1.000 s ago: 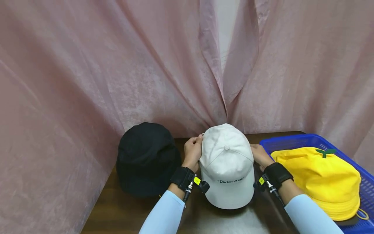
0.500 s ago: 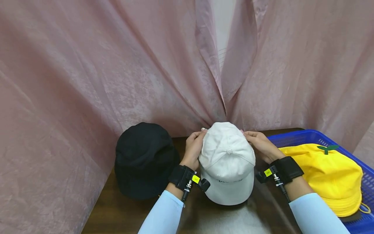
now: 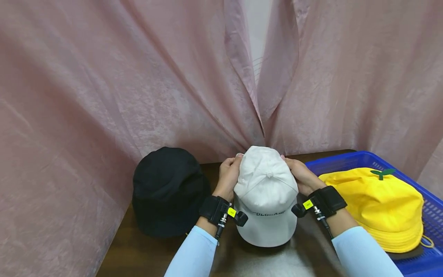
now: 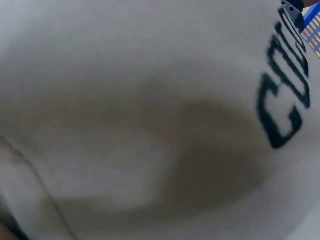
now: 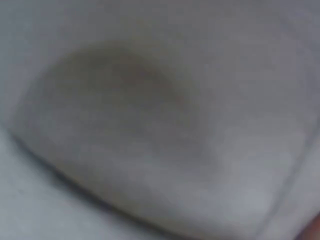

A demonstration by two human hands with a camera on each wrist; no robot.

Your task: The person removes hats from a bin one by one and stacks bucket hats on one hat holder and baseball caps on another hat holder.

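Two hands, left hand [image 3: 228,175] and right hand [image 3: 300,175], cup the white cap [image 3: 266,194] mid-desk near its back edge, fingers curled on its crown, apparently shaping it; both wrist views show only blurred white fabric.

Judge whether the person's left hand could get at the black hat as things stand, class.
Probably yes. The black hat sits on the table just beside the left hand, with nothing between them. But that hand grips the white cap and would need to let go first.
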